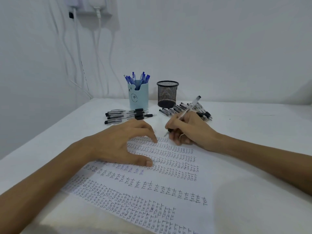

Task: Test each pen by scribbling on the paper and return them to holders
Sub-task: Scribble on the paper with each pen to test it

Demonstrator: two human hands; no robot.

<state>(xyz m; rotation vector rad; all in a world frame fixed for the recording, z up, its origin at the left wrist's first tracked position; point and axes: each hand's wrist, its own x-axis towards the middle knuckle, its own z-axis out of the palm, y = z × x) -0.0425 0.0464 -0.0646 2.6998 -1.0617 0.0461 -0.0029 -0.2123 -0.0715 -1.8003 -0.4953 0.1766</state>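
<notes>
"One pen (pixel 189 109), looks light, stiff and slick. Fingers of the right hand (pixel 187 130) pinch its dark grip, tip at the paper's (pixel 152 191) far edge, mid-table."
"Left hand (pixel 121 141)?"
"Fingers spread loose, pressing the sheet."

1. The right hand (pixel 190 129) grips a clear pen (pixel 187 112). Its barrel tilts up and away, and its tip is at the far edge of the paper (pixel 168 188); whether it touches the sheet is unclear.
2. The left hand (pixel 121 142) rests on the paper's far left part, with fingers spread and the thumb and fingertips on the sheet.
3. The paper lies slanted on the white surface (pixel 253 132), filled with rows of handwritten "test".
4. At the back, a light-blue holder (pixel 139 97) carries blue pens (pixel 138 78). A black mesh holder (pixel 167 94) stands beside it.
5. A row of black pens (pixel 128 115) lies before the blue holder, and a heap of pens (pixel 205 114) lies by the mesh one.
6. White cables (pixel 99 56) hang down the wall.
</notes>
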